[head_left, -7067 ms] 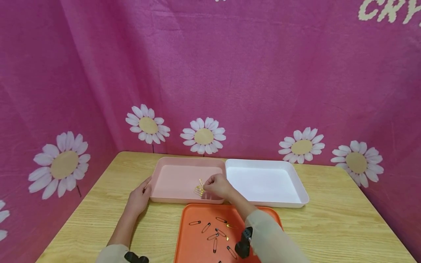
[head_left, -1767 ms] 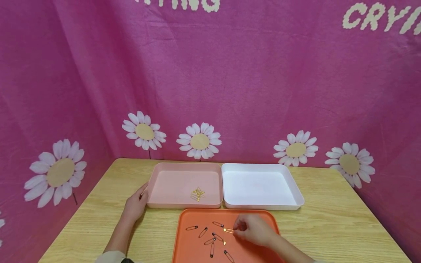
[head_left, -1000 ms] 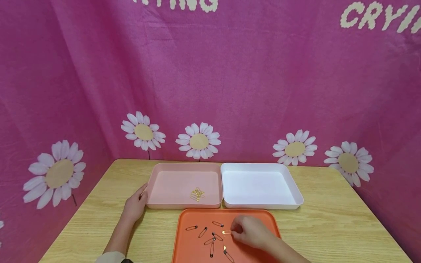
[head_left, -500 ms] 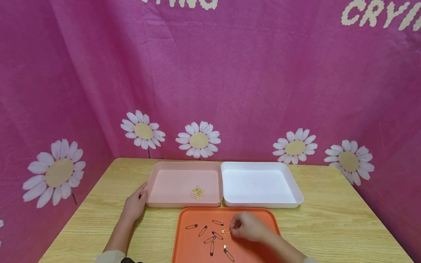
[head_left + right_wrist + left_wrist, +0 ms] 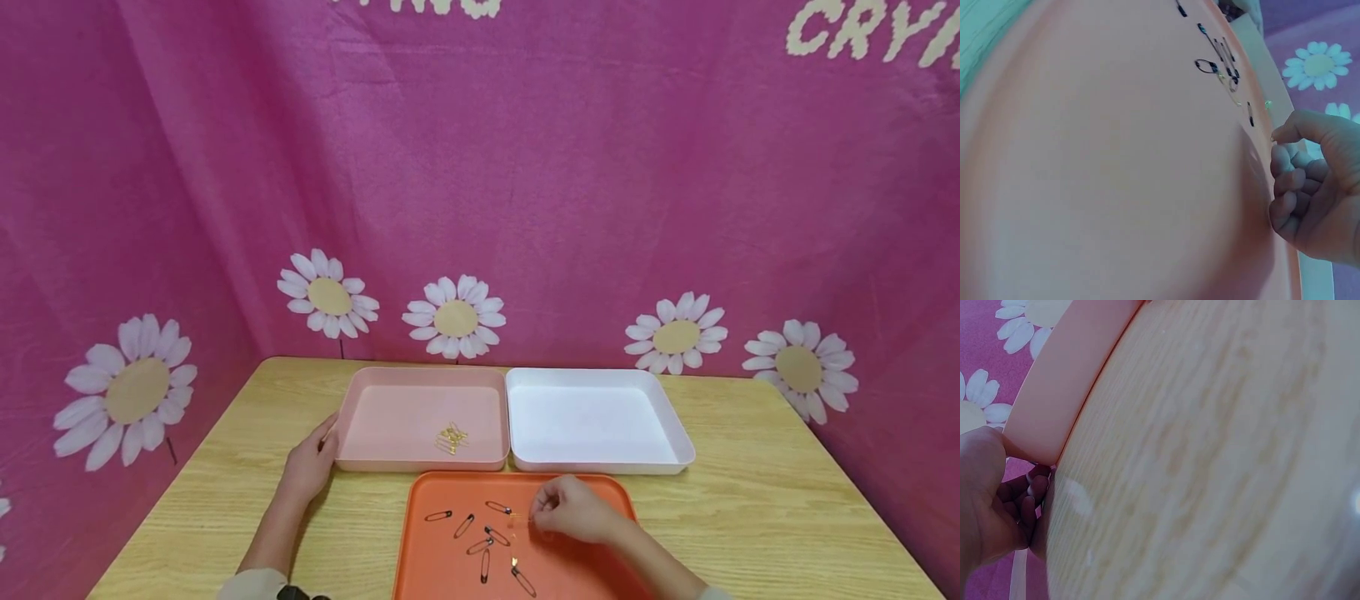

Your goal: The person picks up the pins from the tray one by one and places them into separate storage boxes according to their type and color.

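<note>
Over the orange tray (image 5: 600, 492), your right hand (image 5: 573, 508) pinches a gold safety pin (image 5: 513, 521), light, slippery, best gripped mid-length, while your left hand (image 5: 307, 467) rests relaxed against the pink tray (image 5: 420, 379).

Under the right hand (image 5: 573, 508) lay an orange tray (image 5: 450, 575) scattered with black safety pins (image 5: 480, 546), with one gold pin (image 5: 513, 522) just beside its fingertips. The tray by the left hand (image 5: 307, 467) was pale pink (image 5: 390, 412) and held gold pins (image 5: 452, 437); its neighbour was white (image 5: 600, 417). The table (image 5: 750, 517) was light wood grain, the backdrop (image 5: 525, 167) magenta with white daisies.
</note>
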A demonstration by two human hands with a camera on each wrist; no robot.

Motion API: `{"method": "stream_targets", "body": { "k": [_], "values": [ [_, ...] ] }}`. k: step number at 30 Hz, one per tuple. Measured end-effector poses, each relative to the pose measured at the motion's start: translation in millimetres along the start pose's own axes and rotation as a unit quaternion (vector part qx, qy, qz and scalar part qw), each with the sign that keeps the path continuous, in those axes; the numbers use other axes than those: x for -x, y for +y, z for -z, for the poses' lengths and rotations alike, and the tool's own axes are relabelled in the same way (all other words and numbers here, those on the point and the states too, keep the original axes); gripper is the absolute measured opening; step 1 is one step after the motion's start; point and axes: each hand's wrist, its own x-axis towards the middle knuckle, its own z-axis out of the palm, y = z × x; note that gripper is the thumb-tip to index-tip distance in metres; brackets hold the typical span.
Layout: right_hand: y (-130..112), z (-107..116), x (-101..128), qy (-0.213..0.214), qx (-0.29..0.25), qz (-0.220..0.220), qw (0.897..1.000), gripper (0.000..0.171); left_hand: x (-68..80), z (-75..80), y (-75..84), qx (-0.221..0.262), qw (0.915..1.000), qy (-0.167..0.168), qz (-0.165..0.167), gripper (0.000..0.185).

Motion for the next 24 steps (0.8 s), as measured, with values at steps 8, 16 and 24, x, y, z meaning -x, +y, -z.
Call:
{"method": "stream_targets", "body": {
  "k": [8,16,24],
  "values": [
    [-3,11,4,0.046,-0.044,-0.020,0.998,0.018,1.0,0.2,1.8,0.001,1.0000,0.003,-0.003,0.049],
    [-13,18,0,0.070,-0.092,-0.019,0.993,0.026,0.6,0.2,2.8,-0.005,1.0000,0.004,-0.004,0.048],
    [-23,21,-14,0.094,-0.098,-0.005,0.991,0.025,-0.1,0.0,0.3,-0.007,1.0000,0.001,0.000,0.048]
  ]
}}
